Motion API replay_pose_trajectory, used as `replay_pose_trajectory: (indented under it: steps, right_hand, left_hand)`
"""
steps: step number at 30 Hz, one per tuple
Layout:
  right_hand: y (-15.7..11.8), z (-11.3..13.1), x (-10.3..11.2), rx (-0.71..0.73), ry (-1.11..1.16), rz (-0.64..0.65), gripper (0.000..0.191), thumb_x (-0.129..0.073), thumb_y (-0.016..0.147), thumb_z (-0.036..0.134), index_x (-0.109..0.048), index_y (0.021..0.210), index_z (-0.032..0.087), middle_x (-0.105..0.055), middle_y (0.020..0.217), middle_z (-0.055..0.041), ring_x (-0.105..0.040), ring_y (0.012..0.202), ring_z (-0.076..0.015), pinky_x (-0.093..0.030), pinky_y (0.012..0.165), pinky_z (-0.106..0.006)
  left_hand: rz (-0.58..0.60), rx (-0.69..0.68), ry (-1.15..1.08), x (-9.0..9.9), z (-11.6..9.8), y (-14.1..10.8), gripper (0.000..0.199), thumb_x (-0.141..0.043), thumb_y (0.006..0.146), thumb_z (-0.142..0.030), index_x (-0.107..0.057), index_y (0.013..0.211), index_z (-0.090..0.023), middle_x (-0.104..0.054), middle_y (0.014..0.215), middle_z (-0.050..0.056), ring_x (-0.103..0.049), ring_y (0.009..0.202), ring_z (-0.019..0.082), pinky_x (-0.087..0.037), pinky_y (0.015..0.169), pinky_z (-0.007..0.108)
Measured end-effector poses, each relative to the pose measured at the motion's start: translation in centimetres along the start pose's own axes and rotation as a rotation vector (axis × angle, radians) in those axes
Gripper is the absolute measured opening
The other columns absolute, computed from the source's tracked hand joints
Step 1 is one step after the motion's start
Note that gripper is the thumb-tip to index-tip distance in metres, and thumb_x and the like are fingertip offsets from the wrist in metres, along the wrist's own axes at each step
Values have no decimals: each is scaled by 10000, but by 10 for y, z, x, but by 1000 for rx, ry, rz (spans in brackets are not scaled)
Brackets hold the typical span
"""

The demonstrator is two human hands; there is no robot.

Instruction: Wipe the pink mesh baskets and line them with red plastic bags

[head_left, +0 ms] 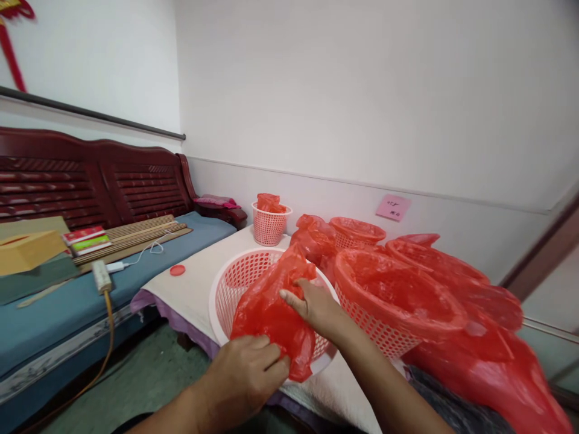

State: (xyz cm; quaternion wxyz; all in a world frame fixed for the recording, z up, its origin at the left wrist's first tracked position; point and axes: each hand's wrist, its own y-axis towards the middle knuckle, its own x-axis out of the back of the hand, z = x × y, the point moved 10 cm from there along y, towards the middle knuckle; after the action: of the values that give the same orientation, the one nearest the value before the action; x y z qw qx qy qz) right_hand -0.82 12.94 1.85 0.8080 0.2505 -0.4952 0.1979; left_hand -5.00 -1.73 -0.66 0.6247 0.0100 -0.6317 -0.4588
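Note:
A red plastic bag (266,301) lies bunched in and over a pink lattice basket (221,289) right in front of me. My left hand (244,374) is closed on the bag's near edge, by the basket's front rim. On the bag's far right side, my right hand (314,304) grips the plastic, with its thumb stretched along the film. The basket stands upright, and the bag hides much of its inside and right rim. Close to its right stands a pink basket (375,319) lined with a red bag folded over its rim.
A small pink basket (269,228) with red plastic inside stands at the back. More bag-lined baskets (357,229) and loose red bags (493,355) crowd the right. A red ring (177,270) lies on the white tablecloth (199,301). A wooden sofa (145,187) with a power strip (101,277) is left.

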Motion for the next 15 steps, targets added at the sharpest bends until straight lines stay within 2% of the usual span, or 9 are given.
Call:
replay_pose_trajectory:
  steps: [2, 3, 5, 9, 12, 15]
  right_hand:
    - [1, 5, -11, 64, 62, 56, 364, -592, 821, 320, -581, 1146, 156, -714, 891, -87, -658, 824, -225, -446, 696, -308]
    - [1, 5, -13, 80, 80, 58, 396, -581, 786, 207, -566, 1179, 160, -711, 837, -60, -652, 768, -201, -439, 672, -288]
    - [-3, -1, -5, 76, 96, -21, 448, -500, 758, 94, -557, 1197, 163, -677, 712, -15, -618, 655, -164, -415, 619, -259]
    - [-18, -25, 26, 14, 91, -213, 337, -448, 796, 150, -604, 1094, 154, -636, 638, -1, -572, 572, -143, -394, 579, -252]
    - [-30, -39, 36, -35, 98, -239, 238, -452, 829, 238, -627, 970, 160, -649, 664, -14, -591, 596, -150, -413, 602, -266]
    - [-36, -32, 41, -27, 54, -254, 282, -449, 886, 359, -628, 998, 172, -683, 805, -54, -630, 698, -179, -436, 657, -296]
  left_hand:
    - [5, 17, 17, 0, 5, 0, 124, -460, 921, -188, -551, 1006, -195, -555, 745, -11, -469, 623, 181, -283, 534, 348]
    - [6, 27, 21, 0, 8, -1, 153, -459, 925, -195, -550, 1049, -198, -558, 745, -12, -479, 626, 184, -292, 535, 348]
    - [10, 39, 22, 0, 11, -3, 165, -460, 928, -208, -553, 1064, -203, -562, 744, -12, -489, 624, 188, -308, 532, 350]
    - [-14, 42, 11, 1, 12, -9, 157, -458, 926, -214, -571, 1035, -198, -568, 743, -7, -499, 609, 186, -317, 511, 351]
    - [-37, 34, 9, 3, 10, -10, 215, -464, 924, -210, -564, 1114, -196, -580, 752, -4, -508, 606, 185, -318, 500, 345]
    - [-33, 8, 19, 5, 8, -8, 312, -470, 920, -199, -519, 1229, -210, -589, 763, -5, -518, 617, 189, -322, 503, 339]
